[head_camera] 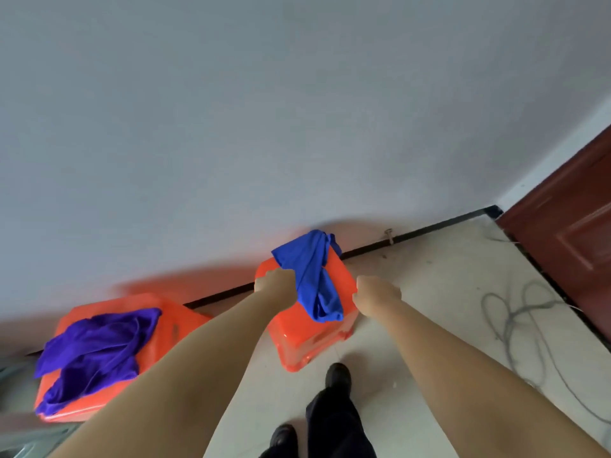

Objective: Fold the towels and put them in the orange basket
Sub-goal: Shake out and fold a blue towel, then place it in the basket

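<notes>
Blue towel (314, 279) hanging unfolded above right-hand orange basket (310, 338), pinched at one edge by left hand (276, 285). Right hand (377, 294) just beside towel, curled, apparently holding nothing. Find the opposite corner with right hand, spread flat, match edges before folding. Purple towels (96, 352) heaped in left orange basket (172, 325). Grey cable (515, 322) on floor nearby; keep feet away.

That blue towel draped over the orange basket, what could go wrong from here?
The blue towel hangs bunched and unfolded across the orange basket; it may slip off onto the floor. The left hand grips only one edge, so folding could come out uneven. The loose cable nearby could trip the person.
</notes>
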The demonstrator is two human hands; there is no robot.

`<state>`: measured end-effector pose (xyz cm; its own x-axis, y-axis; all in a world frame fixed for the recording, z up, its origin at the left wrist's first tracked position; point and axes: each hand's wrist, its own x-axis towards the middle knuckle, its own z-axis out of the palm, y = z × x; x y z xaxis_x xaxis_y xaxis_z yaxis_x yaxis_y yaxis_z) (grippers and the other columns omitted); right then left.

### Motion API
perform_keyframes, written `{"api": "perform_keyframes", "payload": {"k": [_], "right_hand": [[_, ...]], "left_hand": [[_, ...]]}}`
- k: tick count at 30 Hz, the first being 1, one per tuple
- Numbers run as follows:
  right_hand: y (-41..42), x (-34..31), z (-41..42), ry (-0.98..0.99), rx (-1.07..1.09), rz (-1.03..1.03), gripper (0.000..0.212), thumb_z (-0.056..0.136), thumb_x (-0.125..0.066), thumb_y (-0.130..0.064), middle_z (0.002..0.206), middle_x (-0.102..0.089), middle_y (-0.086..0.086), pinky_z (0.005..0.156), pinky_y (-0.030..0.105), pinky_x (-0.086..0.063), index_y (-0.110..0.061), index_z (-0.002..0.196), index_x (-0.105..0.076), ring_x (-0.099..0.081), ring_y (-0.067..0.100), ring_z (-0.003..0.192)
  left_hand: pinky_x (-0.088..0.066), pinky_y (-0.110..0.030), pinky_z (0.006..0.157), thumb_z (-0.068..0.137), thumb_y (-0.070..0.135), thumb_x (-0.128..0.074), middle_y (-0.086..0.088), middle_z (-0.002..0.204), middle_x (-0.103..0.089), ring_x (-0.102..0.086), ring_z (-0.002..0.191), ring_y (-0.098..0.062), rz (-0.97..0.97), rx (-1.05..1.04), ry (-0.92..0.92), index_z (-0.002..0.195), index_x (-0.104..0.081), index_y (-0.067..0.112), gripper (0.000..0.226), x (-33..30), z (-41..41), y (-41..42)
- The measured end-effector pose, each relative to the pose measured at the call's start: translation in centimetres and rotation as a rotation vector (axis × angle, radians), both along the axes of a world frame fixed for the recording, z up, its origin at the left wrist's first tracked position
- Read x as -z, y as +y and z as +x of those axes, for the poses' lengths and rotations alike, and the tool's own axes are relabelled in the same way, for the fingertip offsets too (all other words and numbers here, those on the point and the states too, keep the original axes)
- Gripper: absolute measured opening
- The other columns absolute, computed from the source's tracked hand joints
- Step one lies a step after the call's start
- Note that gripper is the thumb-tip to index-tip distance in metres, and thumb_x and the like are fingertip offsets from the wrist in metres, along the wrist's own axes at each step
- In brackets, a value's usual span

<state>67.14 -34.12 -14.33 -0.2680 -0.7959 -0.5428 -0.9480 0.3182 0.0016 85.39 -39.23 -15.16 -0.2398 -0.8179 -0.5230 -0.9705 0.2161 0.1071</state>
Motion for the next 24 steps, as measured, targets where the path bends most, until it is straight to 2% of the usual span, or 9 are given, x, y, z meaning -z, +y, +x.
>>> {"api": "perform_keyframes", "payload": {"k": [4, 8, 13, 15, 17, 20, 24], "right_hand": [[-4.4, 1.9, -1.3, -0.026, -0.084, 0.034, 0.029, 0.096, -0.041, -0.02, 0.124, -0.059, 0.007, 0.079, 0.03, -0.041, -0.014, 0.122, -0.054, -0.058, 0.025, 0.112], [-8.4, 3.7, -3.3, -0.041, -0.116, 0.061, 0.031, 0.096, -0.039, -0.022, 0.126, -0.057, 0.008, 0.089, 0.036, -0.043, -0.015, 0.122, -0.054, -0.056, 0.028, 0.116], [-11.0, 6.8, -5.2, -0.059, -0.14, 0.166, 0.032, 0.096, -0.039, -0.021, 0.125, -0.058, 0.009, 0.09, 0.036, -0.045, -0.014, 0.122, -0.055, -0.057, 0.029, 0.114], [-11.7, 8.4, -5.3, -0.095, -0.144, 0.202, 0.031, 0.096, -0.038, -0.02, 0.125, -0.059, 0.009, 0.084, 0.034, -0.046, -0.013, 0.122, -0.054, -0.058, 0.029, 0.112], [-12.3, 10.2, -5.3, -0.14, -0.133, 0.225, 0.031, 0.097, -0.038, -0.02, 0.124, -0.059, 0.01, 0.079, 0.032, -0.045, -0.011, 0.122, -0.053, -0.059, 0.029, 0.111], [-13.0, 12.8, -5.2, -0.214, -0.104, 0.221, 0.032, 0.098, -0.039, -0.02, 0.128, -0.057, 0.011, 0.086, 0.03, -0.044, -0.009, 0.125, -0.052, -0.056, 0.029, 0.117], [-13.7, 18.4, -5.1, -0.367, 0.057, 0.235, 0.032, 0.096, -0.042, -0.022, 0.127, -0.057, 0.01, 0.09, 0.032, -0.043, -0.01, 0.124, -0.052, -0.054, 0.028, 0.115]], "left_hand": [[-0.045, -0.037, 0.09, 0.089, 0.007, -0.039, -0.006, 0.126, -0.054, -0.053, 0.116, -0.027, 0.041, -0.14, 0.022, 0.121, -0.054, 0.015, 0.036, 1.4, -0.2, -3.2], [-0.041, -0.033, 0.083, 0.09, 0.008, -0.039, -0.004, 0.125, -0.056, -0.054, 0.108, -0.024, 0.113, -0.293, 0.069, 0.12, -0.054, 0.016, 0.035, 3.6, -1.8, -5.6], [-0.048, -0.037, 0.091, 0.09, 0.01, -0.039, -0.003, 0.125, -0.057, -0.057, 0.112, -0.026, 0.216, -0.404, 0.106, 0.122, -0.055, 0.018, 0.036, 6.8, -3.0, -6.4], [-0.049, -0.038, 0.092, 0.09, 0.011, -0.039, -0.005, 0.123, -0.059, -0.058, 0.111, -0.027, 0.258, -0.435, 0.104, 0.12, -0.056, 0.016, 0.035, 8.3, -2.8, -6.5], [-0.048, -0.037, 0.092, 0.091, 0.012, -0.039, -0.006, 0.122, -0.06, -0.058, 0.112, -0.027, 0.284, -0.473, 0.127, 0.117, -0.058, 0.014, 0.033, 10.1, -2.6, -7.2], [-0.047, -0.036, 0.094, 0.093, 0.012, -0.039, -0.007, 0.129, -0.057, -0.056, 0.116, -0.027, 0.3, -0.467, 0.155, 0.123, -0.055, 0.011, 0.034, 13.2, -2.7, -8.8], [-0.043, -0.038, 0.098, 0.095, 0.011, -0.039, -0.012, 0.139, -0.046, -0.047, 0.125, -0.031, 0.285, -0.482, 0.184, 0.134, -0.046, 0.006, 0.04, 17.6, -4.4, -11.4]]}}
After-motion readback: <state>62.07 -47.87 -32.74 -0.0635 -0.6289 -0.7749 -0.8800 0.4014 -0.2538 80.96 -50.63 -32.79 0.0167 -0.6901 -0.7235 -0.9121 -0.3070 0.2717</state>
